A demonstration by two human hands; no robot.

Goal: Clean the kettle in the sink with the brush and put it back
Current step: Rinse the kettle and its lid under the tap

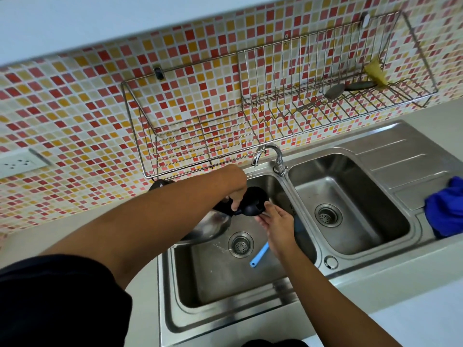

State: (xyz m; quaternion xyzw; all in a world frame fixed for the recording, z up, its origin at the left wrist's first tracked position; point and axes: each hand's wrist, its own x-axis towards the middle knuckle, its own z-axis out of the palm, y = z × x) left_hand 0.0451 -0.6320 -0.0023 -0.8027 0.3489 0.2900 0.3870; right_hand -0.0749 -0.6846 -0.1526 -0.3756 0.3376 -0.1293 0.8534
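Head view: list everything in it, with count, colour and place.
kettle: 1, steel and black, over left basin
brush: 1, blue, in left basin
sink: 1, steel, in counter
tap: 1, chrome, behind basins
rack: 1, steel wire, on wall
spoons: 2, grey, in rack, right
scrubber: 1, yellow, in rack, right
cloth: 1, blue, on drainboard
socket: 1, white, wall, left
left hand: 1, grips kettle handle
right hand: 1, flat, by kettle lid

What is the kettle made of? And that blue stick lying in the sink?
The kettle looks like shiny polished metal, probably steel: it mirrors the light. Its black top looks like dull plastic. The blue stick looks like smooth plastic, judging by its even colour.
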